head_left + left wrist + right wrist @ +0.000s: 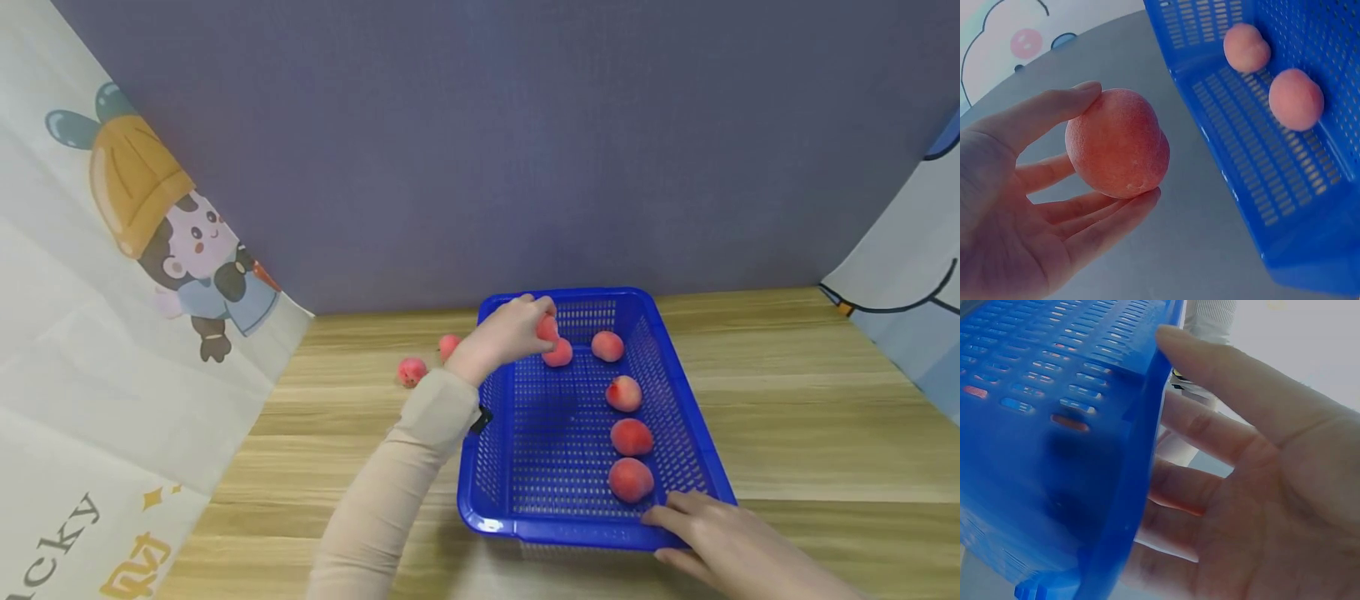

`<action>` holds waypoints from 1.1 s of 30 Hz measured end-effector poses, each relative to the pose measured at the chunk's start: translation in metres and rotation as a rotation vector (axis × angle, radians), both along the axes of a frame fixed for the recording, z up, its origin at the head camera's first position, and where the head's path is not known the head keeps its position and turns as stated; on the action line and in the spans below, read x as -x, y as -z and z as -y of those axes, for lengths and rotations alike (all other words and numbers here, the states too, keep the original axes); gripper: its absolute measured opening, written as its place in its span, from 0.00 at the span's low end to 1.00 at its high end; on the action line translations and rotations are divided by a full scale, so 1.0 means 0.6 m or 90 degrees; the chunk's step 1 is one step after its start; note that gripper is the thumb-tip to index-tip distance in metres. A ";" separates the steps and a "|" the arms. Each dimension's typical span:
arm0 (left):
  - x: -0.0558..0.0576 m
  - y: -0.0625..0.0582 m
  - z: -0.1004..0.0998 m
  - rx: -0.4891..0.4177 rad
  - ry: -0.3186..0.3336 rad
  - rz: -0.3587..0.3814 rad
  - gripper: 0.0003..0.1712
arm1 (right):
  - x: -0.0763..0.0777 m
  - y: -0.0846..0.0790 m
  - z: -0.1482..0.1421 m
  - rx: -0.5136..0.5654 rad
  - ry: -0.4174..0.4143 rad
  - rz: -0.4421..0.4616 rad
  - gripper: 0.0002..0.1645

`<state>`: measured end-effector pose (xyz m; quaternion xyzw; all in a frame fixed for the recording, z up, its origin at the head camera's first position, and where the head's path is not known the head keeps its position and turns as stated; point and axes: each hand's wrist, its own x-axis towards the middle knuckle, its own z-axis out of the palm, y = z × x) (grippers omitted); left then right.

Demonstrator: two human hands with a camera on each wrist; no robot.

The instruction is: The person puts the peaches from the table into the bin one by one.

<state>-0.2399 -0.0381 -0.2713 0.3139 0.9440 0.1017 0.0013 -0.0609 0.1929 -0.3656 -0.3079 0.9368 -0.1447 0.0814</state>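
A peach sits between the thumb and fingers of my left hand, held up at the back left of a blue plastic basket. In the head view the hand hides part of that peach. Along the basket's right side lie several peaches in a rough row, and another peach lies just below the left hand. My right hand grips the basket's front rim near its right corner. In the right wrist view, its thumb touches one side of the rim and its fingers pass behind the other.
Left of the basket, a peach and a second peach, partly covered by the left forearm, lie on the wood-grain table. A dark grey panel rises behind the basket. A printed white cloth hangs at the left.
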 end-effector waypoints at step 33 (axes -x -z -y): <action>0.020 0.083 -0.069 0.064 -0.007 0.101 0.35 | 0.001 0.001 0.000 -0.001 0.008 0.004 0.22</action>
